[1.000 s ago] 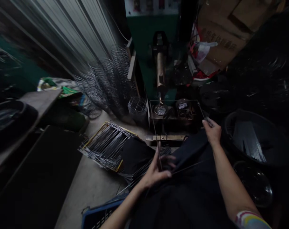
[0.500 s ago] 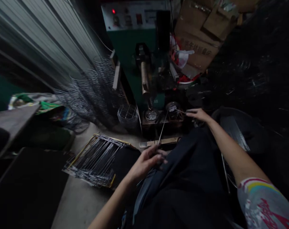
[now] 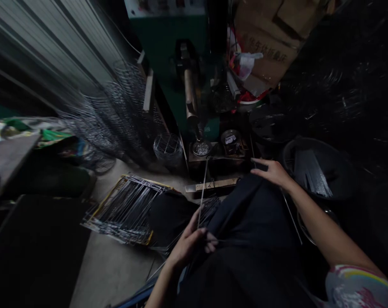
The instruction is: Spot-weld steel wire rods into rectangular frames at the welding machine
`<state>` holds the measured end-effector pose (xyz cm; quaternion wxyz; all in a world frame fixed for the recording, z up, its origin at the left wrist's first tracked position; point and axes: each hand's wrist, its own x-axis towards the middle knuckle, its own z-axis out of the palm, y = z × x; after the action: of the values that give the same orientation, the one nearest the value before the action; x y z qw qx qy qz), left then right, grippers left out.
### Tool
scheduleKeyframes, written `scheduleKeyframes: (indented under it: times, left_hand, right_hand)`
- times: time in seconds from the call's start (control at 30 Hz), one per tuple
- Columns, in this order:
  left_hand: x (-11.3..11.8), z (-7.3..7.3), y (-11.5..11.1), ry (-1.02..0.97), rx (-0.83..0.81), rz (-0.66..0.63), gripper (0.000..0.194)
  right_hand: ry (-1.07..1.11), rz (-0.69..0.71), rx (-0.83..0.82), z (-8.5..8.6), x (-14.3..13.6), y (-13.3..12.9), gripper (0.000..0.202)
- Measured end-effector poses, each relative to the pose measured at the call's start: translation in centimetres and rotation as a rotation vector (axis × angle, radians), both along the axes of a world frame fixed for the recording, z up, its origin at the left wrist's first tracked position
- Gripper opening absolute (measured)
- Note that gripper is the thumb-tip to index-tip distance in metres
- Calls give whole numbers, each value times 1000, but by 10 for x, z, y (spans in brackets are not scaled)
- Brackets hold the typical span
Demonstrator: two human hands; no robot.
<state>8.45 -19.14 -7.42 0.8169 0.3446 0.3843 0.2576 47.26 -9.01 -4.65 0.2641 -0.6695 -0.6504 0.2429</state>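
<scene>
Over the person's dark-clothed lap (image 3: 261, 231), the left hand (image 3: 195, 240) closes its thumb and curled fingers on a thin wire frame (image 3: 203, 188), which rises from the grip and stretches forward past the knees. The right hand (image 3: 271, 172) has thumb and forefinger spread near the frame's right side; whether they pinch the wire is too dim to tell. To the left lies a pile of wire frames (image 3: 126, 209); to the right, a black tub (image 3: 341, 177) holds metal rods (image 3: 312, 173). Beyond are a small dish (image 3: 201, 148) of shiny bits and a green machine (image 3: 162, 40).
</scene>
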Motion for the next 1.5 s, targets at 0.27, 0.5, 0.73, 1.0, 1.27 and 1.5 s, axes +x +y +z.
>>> scheduleKeyframes:
  times: [0.27, 0.5, 0.73, 1.0, 1.27, 1.5]
  left_hand:
    - [28, 8, 17, -81, 21, 51, 99]
    - [17, 5, 9, -18, -15, 104, 98]
    - [12, 2, 7, -7, -5, 131, 95]
    - [4, 0, 8, -38, -10, 195, 96]
    - [-6, -7, 8, -54, -7, 271, 101]
    - [-18, -5, 3, -65, 20, 288, 101]
  right_hand:
    - [34, -33, 110, 27, -25, -82, 57]
    - [76, 224, 115, 2, -62, -99, 55]
    - [28, 367, 142, -5, -82, -101, 61]
    - [-45, 415, 92, -12, -89, -97, 60]
    - [-126, 353, 128, -11, -87, -90, 58]
    - [-26, 520, 48, -9, -113, -88, 61]
